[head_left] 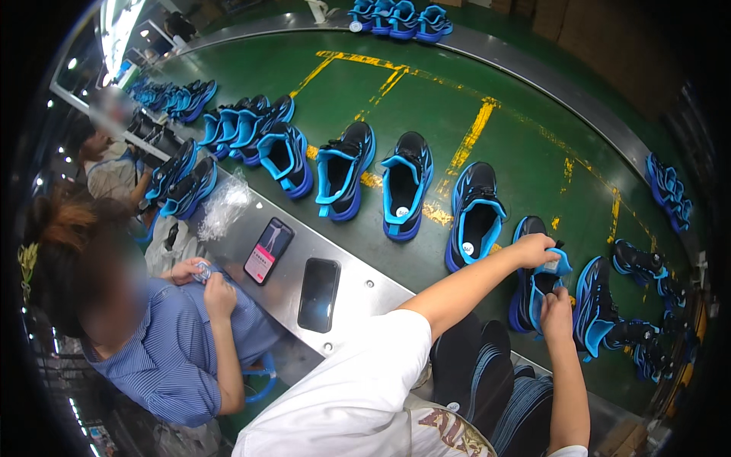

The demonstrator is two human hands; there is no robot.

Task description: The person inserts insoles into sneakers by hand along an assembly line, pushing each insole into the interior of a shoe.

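Shoe (524, 291), one unit, lies beneath my two hands: left hand (534, 251) clamped on its tongue; right hand (557, 309) at its collar, whether gripping I cannot tell. Two phones (318, 295) lie on the counter (375, 306).

Middle row: six shoes (346, 174) counted, left to right. Far group: four shoes (403, 21) made out. Left, on the steel edge (358, 305): two shoes (189, 192) seen. Phones: two noted, one lit phone (269, 251), one dark phone (318, 295). Hands: four seen, the wearer's left hand (535, 251) and right hand (558, 311) included. Co-workers: two seen at left. Crowded shoes at right (668, 192) and near insoles (474, 381) overlapped; numbers could not be told.
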